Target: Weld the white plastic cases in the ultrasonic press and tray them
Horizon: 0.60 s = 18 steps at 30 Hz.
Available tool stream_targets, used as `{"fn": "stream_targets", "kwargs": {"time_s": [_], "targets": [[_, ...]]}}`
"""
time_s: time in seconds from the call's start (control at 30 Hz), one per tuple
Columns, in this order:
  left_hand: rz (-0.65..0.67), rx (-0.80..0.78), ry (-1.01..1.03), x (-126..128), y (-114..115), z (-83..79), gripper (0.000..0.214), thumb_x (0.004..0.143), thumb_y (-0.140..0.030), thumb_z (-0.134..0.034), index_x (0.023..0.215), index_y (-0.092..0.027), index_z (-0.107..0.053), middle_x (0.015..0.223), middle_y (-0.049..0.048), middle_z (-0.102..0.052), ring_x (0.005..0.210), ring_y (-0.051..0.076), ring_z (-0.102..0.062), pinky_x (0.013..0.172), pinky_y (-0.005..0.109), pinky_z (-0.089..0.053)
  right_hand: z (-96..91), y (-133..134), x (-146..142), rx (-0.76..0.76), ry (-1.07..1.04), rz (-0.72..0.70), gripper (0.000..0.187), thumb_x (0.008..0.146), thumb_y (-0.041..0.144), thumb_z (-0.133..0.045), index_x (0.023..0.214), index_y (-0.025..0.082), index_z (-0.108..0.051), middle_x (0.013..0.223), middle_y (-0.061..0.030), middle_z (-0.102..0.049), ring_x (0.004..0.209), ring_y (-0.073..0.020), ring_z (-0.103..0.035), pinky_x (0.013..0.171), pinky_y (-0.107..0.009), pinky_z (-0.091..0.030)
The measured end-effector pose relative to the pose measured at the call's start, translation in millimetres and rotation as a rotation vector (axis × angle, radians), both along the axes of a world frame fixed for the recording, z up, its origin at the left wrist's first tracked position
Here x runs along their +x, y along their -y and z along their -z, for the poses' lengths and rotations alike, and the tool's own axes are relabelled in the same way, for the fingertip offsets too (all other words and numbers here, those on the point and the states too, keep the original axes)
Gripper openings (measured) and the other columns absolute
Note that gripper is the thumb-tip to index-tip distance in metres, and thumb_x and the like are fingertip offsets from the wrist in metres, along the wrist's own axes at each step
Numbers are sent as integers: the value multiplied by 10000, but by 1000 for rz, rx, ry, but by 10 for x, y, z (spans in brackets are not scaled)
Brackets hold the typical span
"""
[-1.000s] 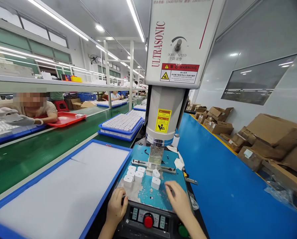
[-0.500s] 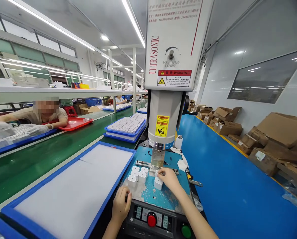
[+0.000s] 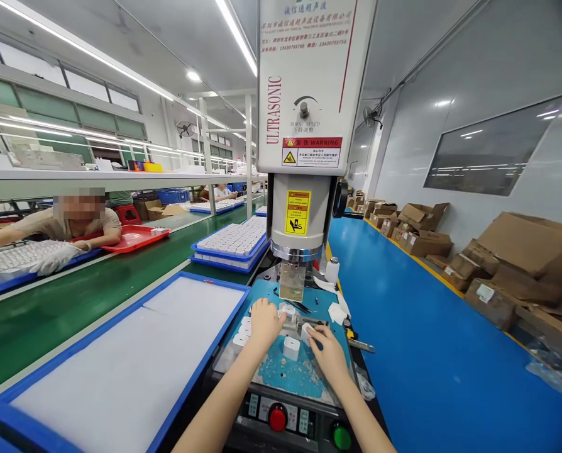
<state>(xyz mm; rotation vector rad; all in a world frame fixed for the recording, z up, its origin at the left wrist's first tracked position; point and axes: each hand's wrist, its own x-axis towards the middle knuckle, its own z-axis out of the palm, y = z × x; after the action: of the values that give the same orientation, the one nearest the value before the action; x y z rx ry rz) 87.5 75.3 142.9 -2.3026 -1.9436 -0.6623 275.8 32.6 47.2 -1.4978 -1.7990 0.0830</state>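
An ultrasonic welding machine (image 3: 304,126) stands over a blue work plate (image 3: 290,371). My left hand (image 3: 264,319) reaches to the fixture under the metal horn (image 3: 292,281), fingers on a small white block (image 3: 288,310) there. My right hand (image 3: 325,352) holds another white block (image 3: 308,331) just right of the fixture. One white block (image 3: 291,347) stands alone on the plate between my hands. A few more white blocks (image 3: 242,332) sit at the plate's left, partly hidden by my left arm.
A red button (image 3: 277,419) and a green button (image 3: 341,436) sit on the front panel. A blue-rimmed tray with a white pad (image 3: 130,352) lies to the left. Stacked trays of white parts (image 3: 231,242) stand behind it. A co-worker (image 3: 68,220) leans over the green conveyor. Cardboard boxes (image 3: 498,264) line the right wall.
My left hand left the panel's front edge and moved up to the fixture. My right hand drew back from the fixture with a white block in it.
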Motion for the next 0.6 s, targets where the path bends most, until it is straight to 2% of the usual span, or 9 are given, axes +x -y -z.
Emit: {"fn": "stream_targets", "kwargs": {"time_s": [0.07,0.13,0.23,0.33,0.5,0.6], "targets": [[-6,-82,-6,178,-166,21,375,783,-475,-557,803,-127,-696,901,162,-671,1011,310,-578,865,400,-441,53,8,-26,74,10,1,374,936,317,-353,1173,266,-638,1087,-89,-634,783,-187,-654,609,-272,-511],[-9,-160,-5,313,-267,66,375,731,-489,-607,805,-132,-694,878,153,-689,984,303,-604,816,358,-461,83,8,-37,128,9,-1,368,938,297,-355,1169,264,-639,1079,-86,-640,834,-193,-656,651,-275,-521],[-42,-214,28,399,-334,118,404,730,-437,-606,948,-102,-667,944,169,-693,984,294,-623,799,331,-463,104,-3,-31,147,-18,9,339,927,291,-385,1117,250,-663,1105,-81,-655,966,-217,-647,753,-300,-542],[-85,-236,102,342,-365,129,477,801,-432,-514,1095,-67,-600,968,189,-685,951,291,-644,788,351,-469,119,-17,-19,117,-45,10,318,915,300,-410,1073,224,-675,1137,-83,-662,1039,-236,-632,843,-346,-539],[-51,-286,260,162,-364,104,403,857,-477,-496,1014,-128,-623,977,133,-673,942,248,-638,803,349,-484,135,-18,-22,42,-87,11,328,912,322,-406,1066,227,-679,1198,-86,-637,1073,-251,-620,838,-373,-549],[-9,-291,380,112,-332,52,342,888,-412,-521,1101,-150,-577,1082,83,-620,951,191,-610,824,379,-506,118,-19,-19,3,-127,11,325,902,336,-417,1037,236,-695,1220,-86,-624,1081,-258,-616,822,-374,-556]]}}
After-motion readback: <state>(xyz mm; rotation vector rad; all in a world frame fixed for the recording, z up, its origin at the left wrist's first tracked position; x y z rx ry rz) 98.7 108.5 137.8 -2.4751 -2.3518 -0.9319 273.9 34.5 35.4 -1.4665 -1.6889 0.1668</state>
